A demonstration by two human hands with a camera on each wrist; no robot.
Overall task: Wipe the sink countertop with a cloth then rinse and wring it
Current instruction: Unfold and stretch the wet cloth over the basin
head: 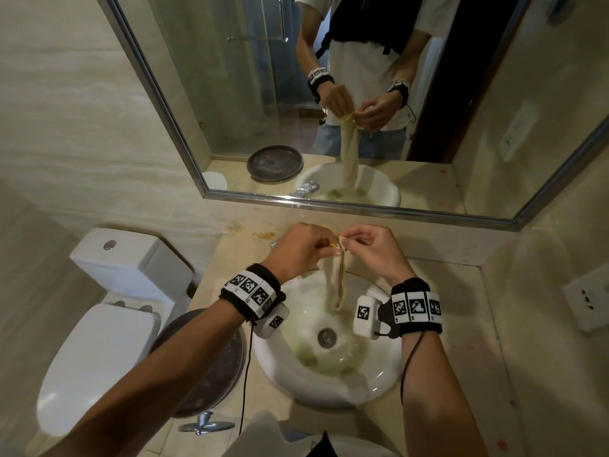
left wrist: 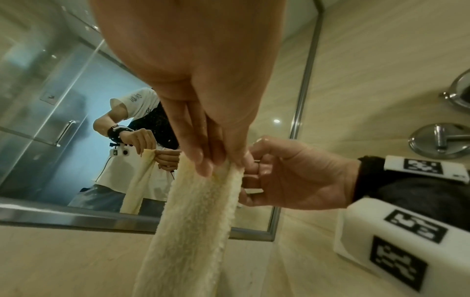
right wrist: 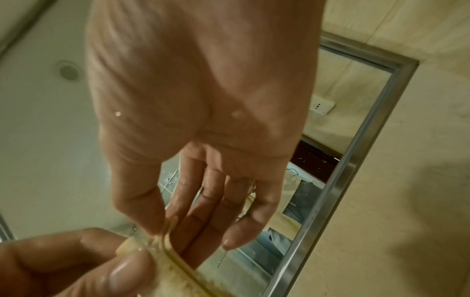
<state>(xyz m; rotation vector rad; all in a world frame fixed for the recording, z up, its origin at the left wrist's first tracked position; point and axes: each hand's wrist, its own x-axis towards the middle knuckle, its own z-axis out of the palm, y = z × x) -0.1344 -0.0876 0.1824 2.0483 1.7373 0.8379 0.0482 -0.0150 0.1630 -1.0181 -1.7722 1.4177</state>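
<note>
A pale yellow fleecy cloth (head: 334, 280) hangs long and narrow above the white sink basin (head: 290, 371). My left hand (head: 304, 247) pinches its top edge from the left. My right hand (head: 364, 245) pinches the same top edge from the right, close beside the left. In the left wrist view the cloth (left wrist: 195, 217) drops down from my left fingers (left wrist: 201, 160), with the right hand (left wrist: 287, 176) just beside. In the right wrist view my right thumb and finger pinch the cloth's hem (right wrist: 172, 247), and the left thumb (right wrist: 127, 269) presses on the cloth below.
Murky water lies round the drain (head: 327, 337). A dark round tray (head: 211, 364) sits on the beige countertop (head: 461, 324) left of the basin, with a toilet (head: 99, 341) beyond. A mirror (head: 329, 94) fills the back wall. A socket (head: 586, 296) is on the right wall.
</note>
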